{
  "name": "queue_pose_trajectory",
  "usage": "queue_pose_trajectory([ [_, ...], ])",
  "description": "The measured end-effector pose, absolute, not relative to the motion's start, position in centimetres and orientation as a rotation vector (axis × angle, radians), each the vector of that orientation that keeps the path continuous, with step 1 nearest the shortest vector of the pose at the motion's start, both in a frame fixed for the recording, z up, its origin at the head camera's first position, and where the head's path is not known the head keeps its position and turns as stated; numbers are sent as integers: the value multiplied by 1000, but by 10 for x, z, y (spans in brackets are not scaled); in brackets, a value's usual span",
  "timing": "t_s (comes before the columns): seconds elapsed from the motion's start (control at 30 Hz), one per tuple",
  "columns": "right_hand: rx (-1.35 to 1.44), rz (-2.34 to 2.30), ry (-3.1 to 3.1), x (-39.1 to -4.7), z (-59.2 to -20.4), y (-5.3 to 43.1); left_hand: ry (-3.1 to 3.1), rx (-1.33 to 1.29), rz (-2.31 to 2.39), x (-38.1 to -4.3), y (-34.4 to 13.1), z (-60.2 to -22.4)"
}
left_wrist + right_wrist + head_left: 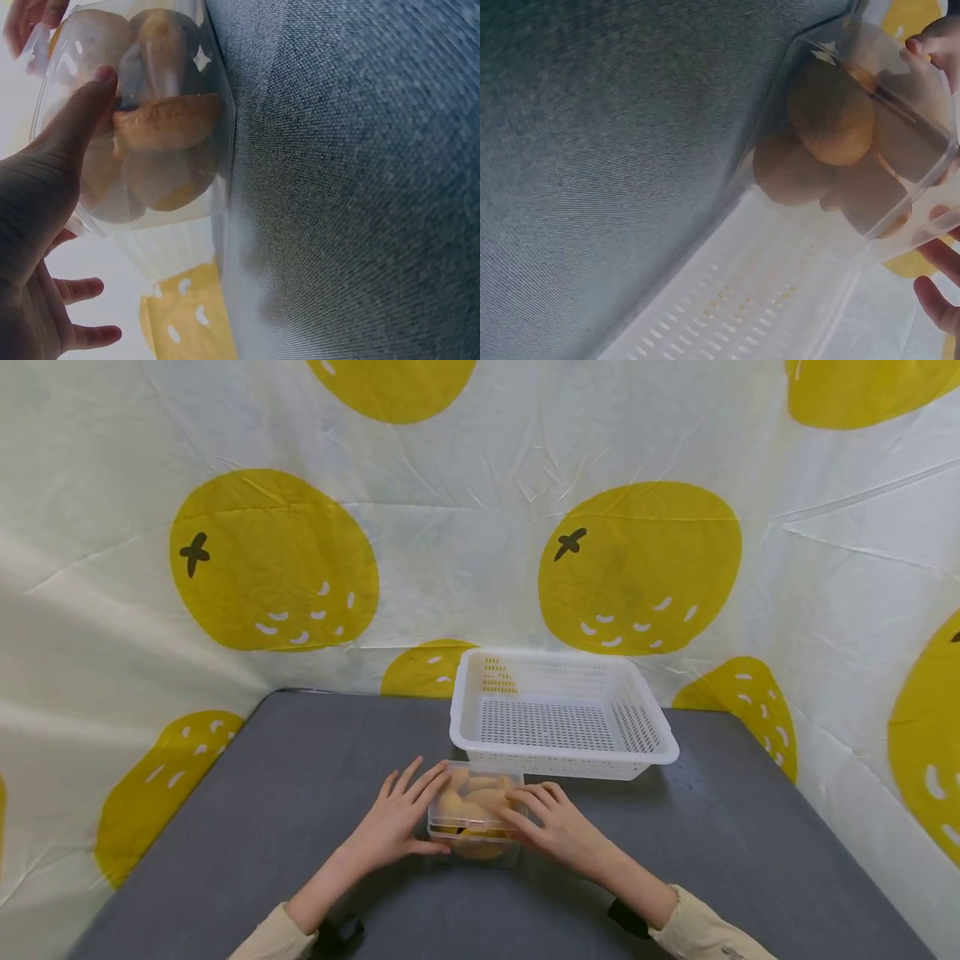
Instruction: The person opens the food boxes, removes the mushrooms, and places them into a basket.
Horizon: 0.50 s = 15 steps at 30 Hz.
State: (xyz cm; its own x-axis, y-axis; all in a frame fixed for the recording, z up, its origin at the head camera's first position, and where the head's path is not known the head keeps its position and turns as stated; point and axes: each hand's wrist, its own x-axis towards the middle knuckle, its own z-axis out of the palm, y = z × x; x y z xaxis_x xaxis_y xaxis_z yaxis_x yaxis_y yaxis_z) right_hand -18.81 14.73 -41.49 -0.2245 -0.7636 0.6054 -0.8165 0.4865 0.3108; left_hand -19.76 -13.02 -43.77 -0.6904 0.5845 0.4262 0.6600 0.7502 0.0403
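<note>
A clear plastic box (480, 852) stands on the dark tabletop, holding several rounded, yellow-brown items (831, 112) that look like potatoes or kiwis. A clear lid (468, 820) lies over its top. My left hand (397, 827) is at the box's left side, its thumb against the front wall by the rim, its index fingertip at the lid's far left corner and the other fingers spread straight. From the right, my right hand (558, 831) lays its fingertips over the lid's right part; its thumb is hidden in the head view.
Right behind the box stands a white perforated plastic basket (566, 764) with nothing in it. The dark grey tabletop (360, 718) extends around both. A pale cloth backdrop (457, 568) printed with large yellow fruit hangs behind and beside the table.
</note>
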Motion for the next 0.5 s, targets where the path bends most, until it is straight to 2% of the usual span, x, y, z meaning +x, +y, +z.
queue_pose_trajectory([
  [0.5, 1229, 220, -1918, -191, -404, 151, -2497, -929, -125, -185, -149, -430],
])
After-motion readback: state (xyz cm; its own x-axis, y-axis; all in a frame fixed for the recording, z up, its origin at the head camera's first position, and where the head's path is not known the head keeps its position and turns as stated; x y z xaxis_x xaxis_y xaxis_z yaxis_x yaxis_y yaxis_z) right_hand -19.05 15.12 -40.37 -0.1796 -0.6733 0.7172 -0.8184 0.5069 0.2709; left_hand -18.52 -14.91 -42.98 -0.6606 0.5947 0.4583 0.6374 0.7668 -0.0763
